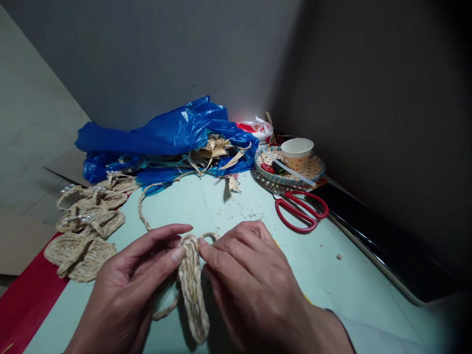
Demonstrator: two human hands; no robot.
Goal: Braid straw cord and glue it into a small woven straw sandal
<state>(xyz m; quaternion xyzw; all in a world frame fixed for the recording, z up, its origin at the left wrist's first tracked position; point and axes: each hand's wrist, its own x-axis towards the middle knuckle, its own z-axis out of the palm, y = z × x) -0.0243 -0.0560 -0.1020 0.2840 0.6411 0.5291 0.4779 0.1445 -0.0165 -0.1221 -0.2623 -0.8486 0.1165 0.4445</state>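
Observation:
A flat, narrow piece of coiled straw cord (193, 295) hangs between my hands, its rounded top end up. My left hand (138, 280) pinches its upper left side between thumb and fingers. At the upper right side, my right hand (247, 275) is closed with thumb and forefinger on the piece's edge, where a small loop of cord (211, 236) sticks up. A loose twisted cord (142, 206) runs from behind my left hand back toward the blue bag. The fingertips of my right hand are partly hidden.
Finished straw pieces (83, 255) lie at the left on a red strip (33, 295). Behind are a blue plastic bag (155, 137) with dry husks (217, 147), and a woven basket (317, 169) holding a paper cup (297, 150). Red-handled scissors (300, 211) lie beside a black flat object (379, 236).

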